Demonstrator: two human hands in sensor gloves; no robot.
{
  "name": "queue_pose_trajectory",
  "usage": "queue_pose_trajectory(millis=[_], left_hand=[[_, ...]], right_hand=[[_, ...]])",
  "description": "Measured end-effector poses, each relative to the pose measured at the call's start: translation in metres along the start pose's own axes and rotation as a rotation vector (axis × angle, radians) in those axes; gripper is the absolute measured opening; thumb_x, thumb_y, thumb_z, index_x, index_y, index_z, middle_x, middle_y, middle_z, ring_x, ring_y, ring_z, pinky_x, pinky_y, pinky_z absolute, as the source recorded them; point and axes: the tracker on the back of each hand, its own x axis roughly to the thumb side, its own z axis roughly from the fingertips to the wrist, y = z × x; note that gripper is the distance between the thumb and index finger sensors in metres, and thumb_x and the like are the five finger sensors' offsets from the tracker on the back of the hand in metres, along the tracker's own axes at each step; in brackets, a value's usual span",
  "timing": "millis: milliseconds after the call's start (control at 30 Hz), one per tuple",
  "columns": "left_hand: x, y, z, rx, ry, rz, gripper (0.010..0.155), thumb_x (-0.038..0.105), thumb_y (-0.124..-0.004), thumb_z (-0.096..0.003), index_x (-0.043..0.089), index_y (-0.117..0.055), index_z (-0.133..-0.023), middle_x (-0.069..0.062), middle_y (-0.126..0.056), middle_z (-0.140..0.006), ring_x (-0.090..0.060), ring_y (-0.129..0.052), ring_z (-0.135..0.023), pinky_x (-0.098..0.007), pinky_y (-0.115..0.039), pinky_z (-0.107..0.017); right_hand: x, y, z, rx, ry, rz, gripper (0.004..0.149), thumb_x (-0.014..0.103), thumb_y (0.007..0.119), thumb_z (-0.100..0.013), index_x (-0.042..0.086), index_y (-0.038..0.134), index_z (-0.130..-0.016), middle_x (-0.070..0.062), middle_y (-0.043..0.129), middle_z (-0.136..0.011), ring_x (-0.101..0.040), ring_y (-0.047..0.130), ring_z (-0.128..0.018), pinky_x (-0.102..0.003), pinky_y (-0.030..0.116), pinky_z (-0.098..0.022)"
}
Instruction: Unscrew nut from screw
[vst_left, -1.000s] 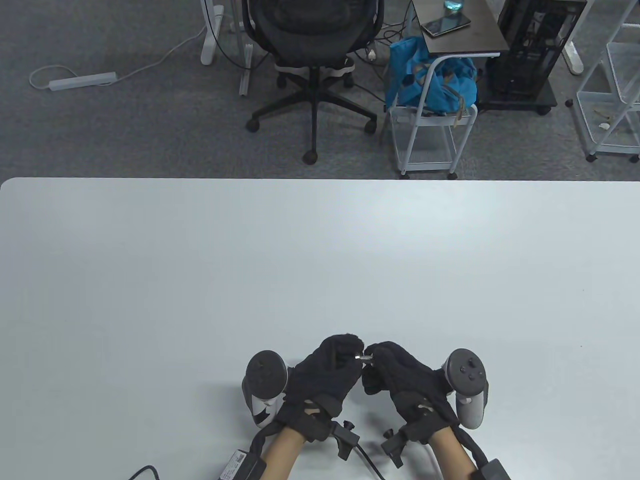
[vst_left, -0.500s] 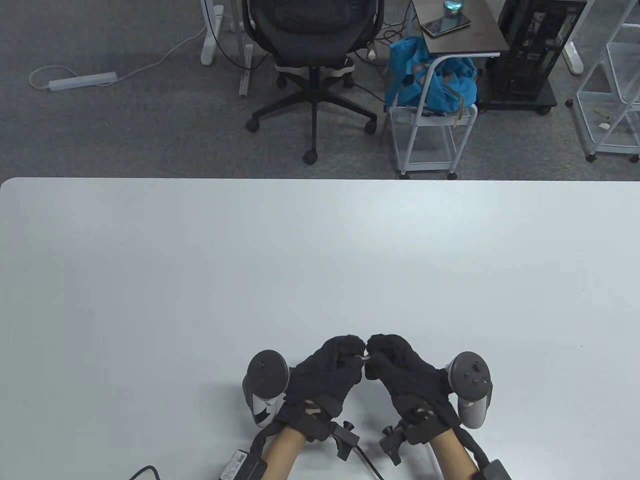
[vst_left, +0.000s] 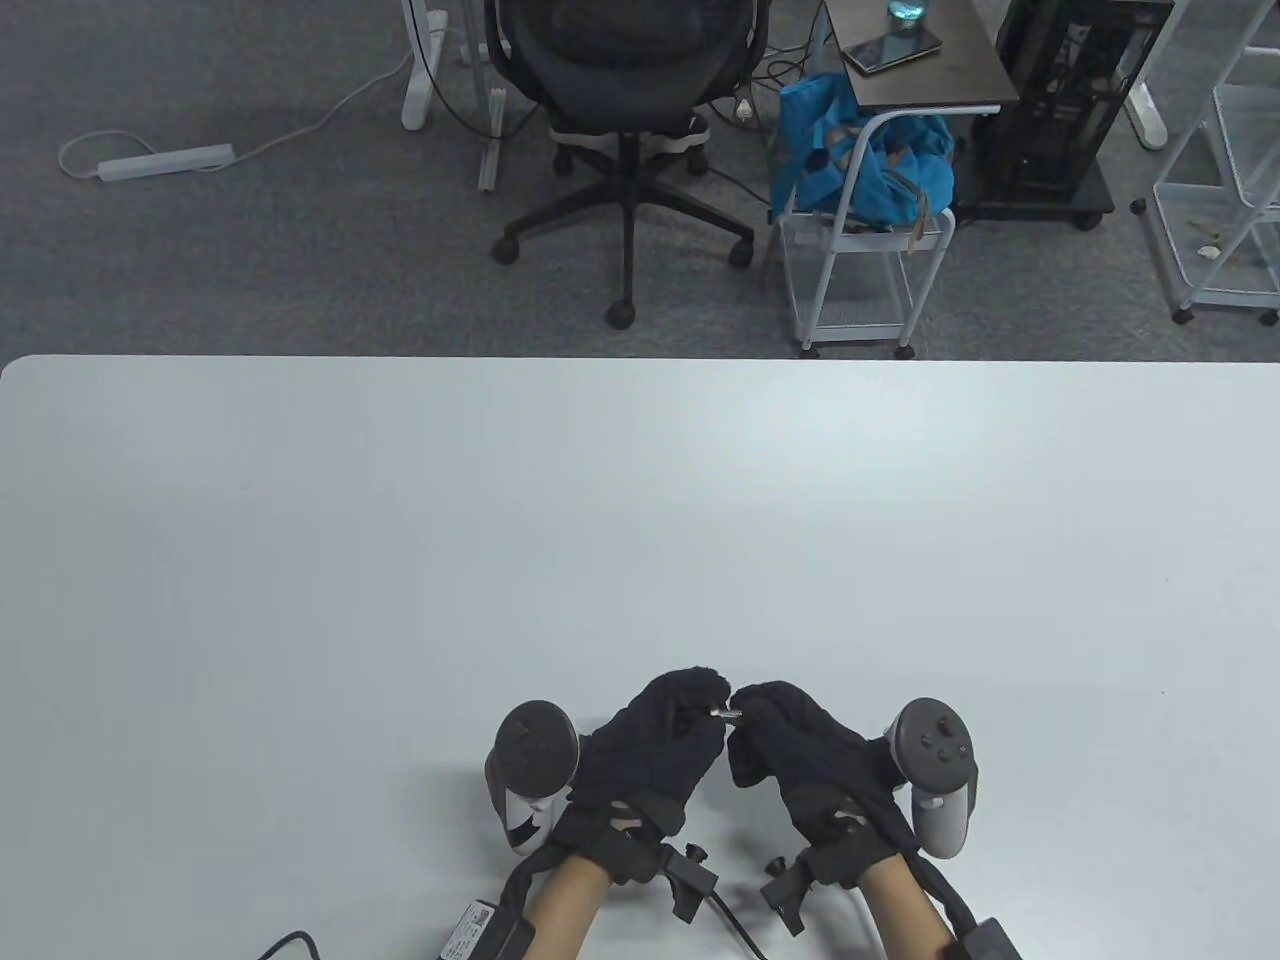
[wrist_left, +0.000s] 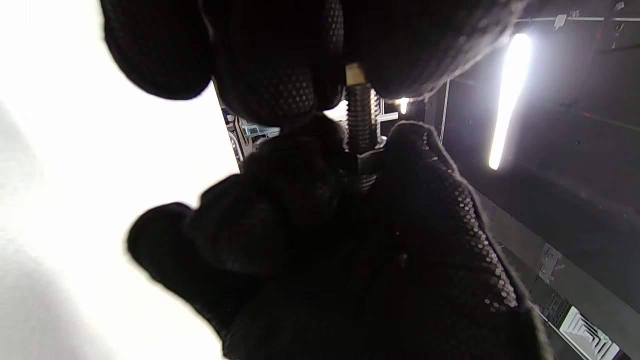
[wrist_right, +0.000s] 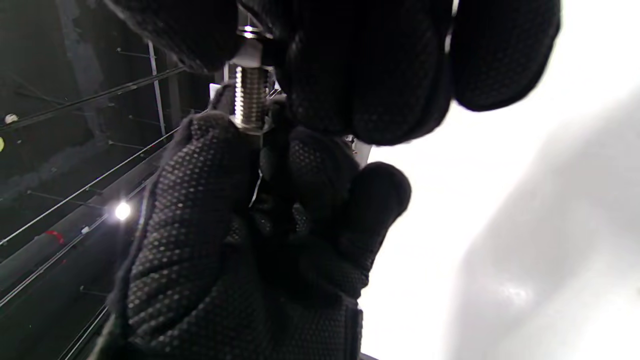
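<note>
While the nut (wrist_left: 366, 165) is turned, it could be dropped.
Screw (vst_left: 726, 714) is pinched between left hand (vst_left: 655, 745) and right hand (vst_left: 800, 745) above the table (vst_left: 640, 520); glove slip would free it.

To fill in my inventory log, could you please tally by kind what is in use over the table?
Threaded silver metal screw: 1
Silver hex nut: 1
Black-gloved hands, left hand and right hand: 2
Grey strapped-on trackers: 2
Total: 6
</note>
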Motion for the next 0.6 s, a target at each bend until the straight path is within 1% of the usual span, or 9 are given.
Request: queue_pose_trajectory(millis=[133, 167, 267, 333, 400, 467, 533, 567, 600], left_hand=[[0.0012, -0.0024, -0.0006, -0.037, 0.005, -0.032, 0.05, 0.036, -0.085, -0.0483, 0.025, -0.073, -0.096, -0.013, -0.083, -0.09, -0.024, -0.095, -0.059, -0.056, -0.081, -0.056], [0.0018, -0.0025, -0.0004, -0.019, 0.003, -0.034, 0.05, 0.036, -0.085, -0.0477, 0.025, -0.074, -0.096, -0.013, -0.084, -0.089, -0.024, -0.096, -0.058, -0.056, -0.081, -0.055], [0.0022, -0.0021, -0.0003, -0.016, 0.005, -0.023, 0.051, 0.037, -0.085, -0.0477, 0.024, -0.074, -0.095, -0.013, -0.084, -0.088, -0.023, -0.096, -0.057, -0.055, -0.082, -0.054], [0.0014, -0.0022, -0.0002, 0.003, 0.007, -0.017, 0.051, 0.039, -0.084, -0.0476, 0.022, -0.075, -0.095, -0.013, -0.087, -0.085, -0.022, -0.097, -0.053, -0.055, -0.083, -0.052], [0.0002, -0.002, 0.0, -0.004, 0.015, -0.013, 0.051, 0.04, -0.083, -0.0477, 0.022, -0.076, -0.094, -0.013, -0.088, -0.083, -0.021, -0.098, -0.051, -0.054, -0.084, -0.051], [-0.0008, -0.0013, -0.0001, 0.01, 0.02, -0.003, 0.051, 0.04, -0.083, -0.0477, 0.021, -0.076, -0.094, -0.013, -0.089, -0.083, -0.021, -0.098, -0.051, -0.054, -0.084, -0.05], [-0.0016, -0.0005, 0.0, 0.016, 0.021, 0.01, 0.051, 0.04, -0.083, -0.0478, 0.021, -0.076, -0.094, -0.013, -0.088, -0.083, -0.022, -0.098, -0.051, -0.054, -0.084, -0.051], [-0.0017, -0.0002, 0.0001, 0.021, 0.02, 0.013, 0.05, 0.04, -0.083, -0.0477, 0.022, -0.076, -0.094, -0.013, -0.088, -0.084, -0.022, -0.098, -0.052, -0.054, -0.084, -0.051], [-0.0017, 0.0, 0.0002, 0.027, 0.019, 0.017, 0.05, 0.039, -0.083, -0.0476, 0.022, -0.076, -0.094, -0.013, -0.088, -0.084, -0.022, -0.098, -0.052, -0.054, -0.084, -0.051]], right_hand=[[0.0046, -0.0004, 0.0006, -0.014, -0.035, 0.012, 0.052, 0.038, 0.075, -0.055, 0.007, 0.069, -0.097, -0.013, 0.092, -0.07, -0.034, 0.094, -0.054, -0.06, 0.077, -0.053], [0.0054, -0.0008, 0.0008, -0.012, -0.046, 0.026, 0.052, 0.038, 0.075, -0.056, 0.008, 0.07, -0.097, -0.013, 0.091, -0.071, -0.033, 0.094, -0.056, -0.06, 0.077, -0.054], [0.007, -0.0009, 0.0018, -0.037, -0.06, 0.025, 0.049, 0.037, 0.076, -0.055, 0.012, 0.072, -0.097, -0.013, 0.092, -0.073, -0.034, 0.095, -0.058, -0.06, 0.077, -0.055], [0.0078, -0.0005, 0.0029, -0.079, -0.068, 0.043, 0.048, 0.038, 0.075, -0.055, 0.011, 0.076, -0.095, -0.012, 0.095, -0.07, -0.034, 0.097, -0.056, -0.059, 0.078, -0.053], [0.0092, -0.0003, 0.0034, -0.085, -0.076, 0.067, 0.047, 0.038, 0.074, -0.055, 0.012, 0.077, -0.094, -0.012, 0.095, -0.071, -0.034, 0.097, -0.057, -0.059, 0.078, -0.053], [0.0089, 0.0, 0.003, -0.052, -0.082, 0.042, 0.047, 0.036, 0.076, -0.055, 0.016, 0.073, -0.098, -0.013, 0.088, -0.082, -0.037, 0.092, -0.066, -0.061, 0.075, -0.056], [0.0077, 0.0004, 0.0017, -0.015, -0.069, -0.01, 0.049, 0.033, 0.078, -0.055, 0.017, 0.07, -0.1, -0.014, 0.083, -0.089, -0.04, 0.087, -0.072, -0.063, 0.072, -0.058], [0.0068, 0.0005, 0.0013, -0.005, -0.063, -0.018, 0.052, 0.033, 0.078, -0.055, 0.016, 0.067, -0.103, -0.014, 0.08, -0.091, -0.041, 0.085, -0.075, -0.064, 0.071, -0.058], [0.0041, 0.0011, 0.0012, 0.017, -0.03, -0.022, 0.06, 0.038, 0.077, -0.056, 0.014, 0.06, -0.108, -0.018, 0.075, -0.097, -0.044, 0.081, -0.078, -0.065, 0.068, -0.059]])
